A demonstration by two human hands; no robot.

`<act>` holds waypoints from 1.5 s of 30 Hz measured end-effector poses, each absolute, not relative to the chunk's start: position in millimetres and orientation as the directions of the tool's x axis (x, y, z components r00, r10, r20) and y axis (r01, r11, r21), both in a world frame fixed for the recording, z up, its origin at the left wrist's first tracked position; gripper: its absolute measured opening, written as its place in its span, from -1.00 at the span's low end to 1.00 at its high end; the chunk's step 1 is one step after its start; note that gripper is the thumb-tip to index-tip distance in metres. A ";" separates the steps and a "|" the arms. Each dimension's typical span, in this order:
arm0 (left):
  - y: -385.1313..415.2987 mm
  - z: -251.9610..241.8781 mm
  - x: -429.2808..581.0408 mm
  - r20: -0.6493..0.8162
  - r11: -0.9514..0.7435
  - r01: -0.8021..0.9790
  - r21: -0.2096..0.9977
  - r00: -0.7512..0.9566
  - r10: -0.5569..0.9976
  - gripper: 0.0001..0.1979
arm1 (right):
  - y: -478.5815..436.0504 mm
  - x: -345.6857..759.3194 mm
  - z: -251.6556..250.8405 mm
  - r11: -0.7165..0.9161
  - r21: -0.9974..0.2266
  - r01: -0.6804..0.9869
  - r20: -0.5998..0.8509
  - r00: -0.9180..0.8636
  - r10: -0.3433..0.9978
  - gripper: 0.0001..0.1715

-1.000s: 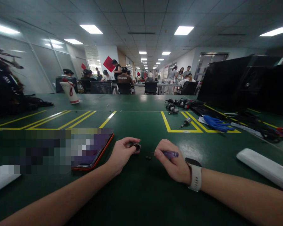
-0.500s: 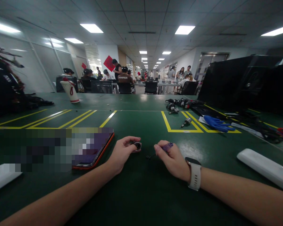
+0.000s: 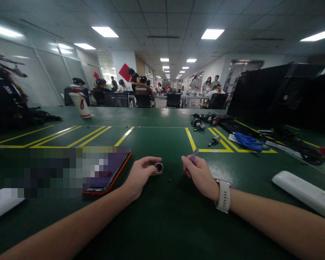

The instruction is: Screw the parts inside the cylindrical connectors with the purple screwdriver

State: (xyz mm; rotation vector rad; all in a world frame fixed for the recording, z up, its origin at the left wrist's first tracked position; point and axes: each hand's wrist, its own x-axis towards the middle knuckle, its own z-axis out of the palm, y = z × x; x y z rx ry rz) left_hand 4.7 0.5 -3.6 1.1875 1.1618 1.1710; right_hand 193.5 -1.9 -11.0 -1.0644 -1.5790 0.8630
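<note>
My left hand (image 3: 143,175) is closed around a small round metal part (image 3: 158,167) with a dark hollow centre, its open face turned toward the right. In my right hand (image 3: 199,175) is a small screwdriver (image 3: 195,154) with a see-through purple handle that pokes up above the fingers. Its thin dark shaft points down to the left and is hard to make out against the table. A tiny black ring-like piece (image 3: 169,180) lies on the green table (image 3: 157,224) between the two hands.
Left of my left hand lies a phone with an orange case (image 3: 124,164). A paper cup (image 3: 81,105) stands farther back. Beyond my right hand are a metal part (image 3: 213,140), black cylindrical parts (image 3: 197,122), a blue glove (image 3: 247,141) and a white bar (image 3: 300,193).
My right hand has tilted the screwdriver upright and moved slightly right. A tiny black piece now lies apart from the tip, where small pieces appeared beside it before. My left hand stays nearly still.
</note>
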 end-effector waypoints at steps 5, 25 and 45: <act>0.7 -4.9 4.3 -0.023 0.025 -0.061 0.998 0.039 0.999 -0.74 | -6.6 195.8 -6.9 0.428 -0.894 0.133 0.408 -0.151 0.900 -0.60; 0.6 -7.5 1.7 0.016 -0.014 -0.040 0.999 0.051 0.999 -0.72 | -22.2 188.0 -0.7 0.805 -0.485 0.342 0.568 -0.576 0.588 -0.82; -1.5 -7.3 5.9 0.082 -0.082 -0.005 0.997 0.020 0.996 -0.74 | -22.6 189.5 -2.3 0.800 -0.473 0.369 0.543 -0.593 0.595 -0.86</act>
